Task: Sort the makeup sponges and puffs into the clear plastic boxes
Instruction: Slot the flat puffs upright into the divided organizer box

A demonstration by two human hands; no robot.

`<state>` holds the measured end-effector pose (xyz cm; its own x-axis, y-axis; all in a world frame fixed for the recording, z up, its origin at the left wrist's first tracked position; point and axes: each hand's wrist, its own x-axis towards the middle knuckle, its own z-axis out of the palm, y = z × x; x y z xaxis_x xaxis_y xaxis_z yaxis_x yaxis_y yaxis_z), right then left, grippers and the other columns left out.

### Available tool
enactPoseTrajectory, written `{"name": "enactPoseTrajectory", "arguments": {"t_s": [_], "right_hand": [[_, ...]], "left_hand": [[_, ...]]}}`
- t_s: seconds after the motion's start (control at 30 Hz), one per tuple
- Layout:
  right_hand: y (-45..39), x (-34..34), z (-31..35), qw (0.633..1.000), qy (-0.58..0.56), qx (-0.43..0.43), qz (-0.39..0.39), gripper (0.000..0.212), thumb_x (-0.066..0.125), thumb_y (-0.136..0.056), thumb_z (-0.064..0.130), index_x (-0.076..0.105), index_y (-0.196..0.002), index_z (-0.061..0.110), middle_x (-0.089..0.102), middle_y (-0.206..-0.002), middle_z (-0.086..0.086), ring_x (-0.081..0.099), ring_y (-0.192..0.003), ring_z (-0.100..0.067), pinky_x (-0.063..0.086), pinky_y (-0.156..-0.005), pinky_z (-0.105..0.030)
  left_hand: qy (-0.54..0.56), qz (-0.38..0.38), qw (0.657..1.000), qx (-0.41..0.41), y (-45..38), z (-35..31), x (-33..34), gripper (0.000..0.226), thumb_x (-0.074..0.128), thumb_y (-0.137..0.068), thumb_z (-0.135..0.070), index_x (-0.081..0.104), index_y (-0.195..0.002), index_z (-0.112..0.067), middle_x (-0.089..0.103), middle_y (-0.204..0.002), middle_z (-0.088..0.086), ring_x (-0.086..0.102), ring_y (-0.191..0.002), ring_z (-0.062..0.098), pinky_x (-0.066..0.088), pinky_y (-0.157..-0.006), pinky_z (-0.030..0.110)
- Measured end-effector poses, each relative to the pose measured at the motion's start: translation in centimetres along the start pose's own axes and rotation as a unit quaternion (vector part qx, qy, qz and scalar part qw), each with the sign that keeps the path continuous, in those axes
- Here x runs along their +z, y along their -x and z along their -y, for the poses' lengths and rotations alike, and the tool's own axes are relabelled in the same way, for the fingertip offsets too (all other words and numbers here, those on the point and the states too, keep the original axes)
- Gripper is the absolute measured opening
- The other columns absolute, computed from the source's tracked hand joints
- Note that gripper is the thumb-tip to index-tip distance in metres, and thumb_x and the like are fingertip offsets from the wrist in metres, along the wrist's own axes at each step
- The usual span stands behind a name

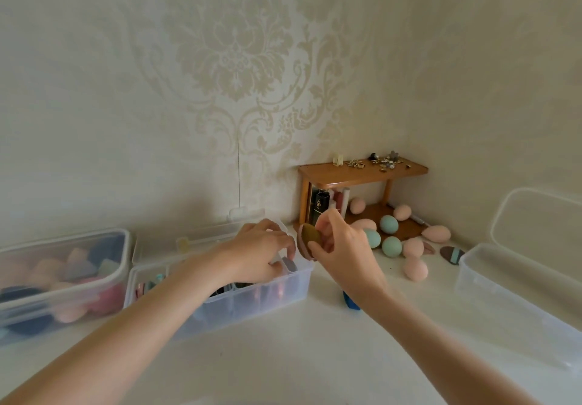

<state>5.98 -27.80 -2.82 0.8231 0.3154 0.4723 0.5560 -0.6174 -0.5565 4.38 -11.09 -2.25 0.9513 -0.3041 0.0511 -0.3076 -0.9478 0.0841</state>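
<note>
My right hand point(338, 247) grips a small stack of flat puffs point(308, 240), olive-brown and mauve, just past the right end of the middle clear box point(239, 305). My left hand point(261, 252) reaches into that divided box, fingers curled on a grey puff point(290, 263) standing in its right compartment. Several pink and teal egg sponges point(392, 245) lie loose near the corner. A clear box on the left point(63, 282) holds mixed sponges and puffs.
An open clear box point(504, 297) with its lid raised stands at the right. A small wooden shelf point(362, 173) in the corner carries jewellery, with bottles beneath. A flat puff point(452, 255) lies by the right box. A blue object point(350, 302) sits under my right wrist.
</note>
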Motion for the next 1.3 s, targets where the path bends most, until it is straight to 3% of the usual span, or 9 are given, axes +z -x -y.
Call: {"name": "enactPoseTrajectory", "arguments": {"t_s": [0.13,0.27,0.47,0.67,0.83,0.93,1.1,1.23,1.3], "right_hand": [[0.3,0.3,0.5,0.998,0.055,-0.026,0.014,0.012,0.059,-0.086,0.016,0.053,-0.095,0.010,0.060,-0.080,-0.005,0.056,-0.074,-0.023,0.044,-0.059,-0.027],[-0.2,1.2,1.8,0.982,0.165,-0.081,0.045,0.014,0.050,-0.092,0.021,0.053,-0.102,0.011,0.033,-0.068,0.007,0.039,-0.075,-0.018,0.033,-0.052,-0.021],[-0.4,2.5,2.2,0.974,0.179,-0.065,0.122,0.025,0.045,-0.097,0.027,0.058,-0.112,0.012,0.048,-0.090,-0.003,0.047,-0.085,-0.019,0.047,-0.073,-0.030],[-1.0,0.4,0.8,0.977,0.134,-0.104,0.130,0.026,0.050,-0.094,0.024,0.072,-0.100,0.013,0.062,-0.105,-0.004,0.049,-0.103,-0.020,0.039,-0.082,-0.025],[-5.4,-6.6,-5.0,0.982,0.151,0.107,0.024,0.026,0.045,-0.093,0.014,0.069,-0.096,0.004,0.068,-0.100,-0.015,0.063,-0.089,-0.030,0.053,-0.077,-0.037],[-6.7,-9.3,-9.7,0.935,0.258,0.233,0.077,0.030,0.038,-0.095,0.011,0.064,-0.106,0.002,0.064,-0.108,-0.016,0.059,-0.092,-0.030,0.045,-0.070,-0.031],[-7.4,-9.6,-15.7,0.901,0.281,0.272,0.189,0.031,0.038,-0.096,0.011,0.048,-0.067,0.011,0.055,-0.078,-0.008,0.049,-0.067,-0.018,0.034,-0.049,-0.018],[-7.8,-8.8,-17.6,0.885,0.280,0.249,0.277,0.026,0.044,-0.091,0.007,0.060,-0.112,0.011,0.062,-0.110,-0.010,0.051,-0.080,-0.016,0.044,-0.059,-0.017],[-7.8,-8.7,-17.8,0.878,0.316,0.223,0.282,0.032,0.048,-0.088,0.005,0.058,-0.118,0.012,0.062,-0.104,-0.004,0.049,-0.086,-0.017,0.041,-0.060,-0.016]], "left_hand": [[-0.004,-0.009,1.000,0.004,0.2,0.5,0.0,0.022,0.049,-0.089,-0.024,0.054,-0.110,-0.023,0.059,-0.119,-0.006,0.035,-0.128,0.011,0.019,-0.105,0.027],[0.013,-0.025,1.000,-0.001,0.6,0.6,0.0,0.026,0.048,-0.087,-0.020,0.046,-0.113,-0.021,0.060,-0.118,-0.007,0.041,-0.121,0.013,0.023,-0.103,0.026],[0.034,-0.012,0.999,-0.032,0.5,0.0,-0.1,0.046,0.049,-0.089,-0.017,0.035,-0.132,-0.023,0.055,-0.120,0.003,0.037,-0.123,0.017,0.023,-0.105,0.027],[0.003,0.009,1.000,-0.013,0.0,0.7,-0.3,0.029,0.046,-0.091,-0.021,0.063,-0.113,-0.029,0.060,-0.118,-0.007,0.033,-0.126,0.014,0.021,-0.110,0.031],[0.026,0.021,0.999,0.006,-0.8,0.3,-1.3,0.029,0.047,-0.088,-0.013,0.066,-0.106,-0.027,0.062,-0.117,-0.008,0.039,-0.123,0.010,0.019,-0.111,0.030],[0.057,0.016,0.998,0.013,-1.0,0.1,-1.6,0.031,0.047,-0.087,-0.010,0.068,-0.104,-0.026,0.064,-0.113,-0.007,0.042,-0.119,0.006,0.022,-0.108,0.026],[0.066,0.038,0.997,0.021,-1.6,-0.7,-1.7,0.027,0.049,-0.089,-0.014,0.070,-0.104,-0.023,0.060,-0.101,-0.010,0.044,-0.102,0.002,0.026,-0.088,0.013],[0.088,0.068,0.994,0.004,-1.9,-0.4,-1.6,0.024,0.052,-0.088,-0.017,0.071,-0.101,-0.026,0.057,-0.098,-0.012,0.046,-0.111,0.006,0.039,-0.098,0.025],[0.096,0.082,0.992,-0.002,-1.9,-0.2,-1.6,0.024,0.053,-0.088,-0.017,0.071,-0.099,-0.027,0.056,-0.097,-0.015,0.049,-0.112,0.008,0.043,-0.099,0.030]]}}
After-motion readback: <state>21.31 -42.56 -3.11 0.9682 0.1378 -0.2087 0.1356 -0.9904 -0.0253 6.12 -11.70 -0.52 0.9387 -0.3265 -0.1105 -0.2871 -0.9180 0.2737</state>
